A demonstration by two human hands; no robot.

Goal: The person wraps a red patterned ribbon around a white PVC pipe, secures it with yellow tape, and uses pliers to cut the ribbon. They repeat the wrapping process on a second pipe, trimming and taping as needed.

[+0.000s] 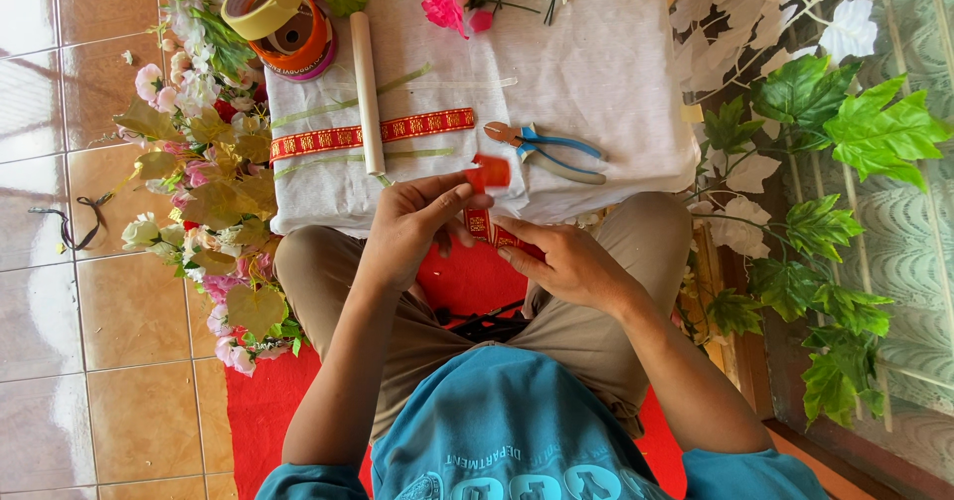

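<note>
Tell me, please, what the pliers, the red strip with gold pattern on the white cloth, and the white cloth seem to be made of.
Pliers: dull grey metal jaws; the blue handles look plastic or rubber coated, smooth with a slight shine.
Red strip: probably woven ribbon, flat and thin, with a repeated gold pattern.
White cloth: looks like soft matt fabric; it wrinkles and drapes over the edge.

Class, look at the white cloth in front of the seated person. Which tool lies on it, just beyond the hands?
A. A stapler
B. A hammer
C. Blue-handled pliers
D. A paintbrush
C: blue-handled pliers lie on the white cloth, beside the red patterned ribbon.
</note>
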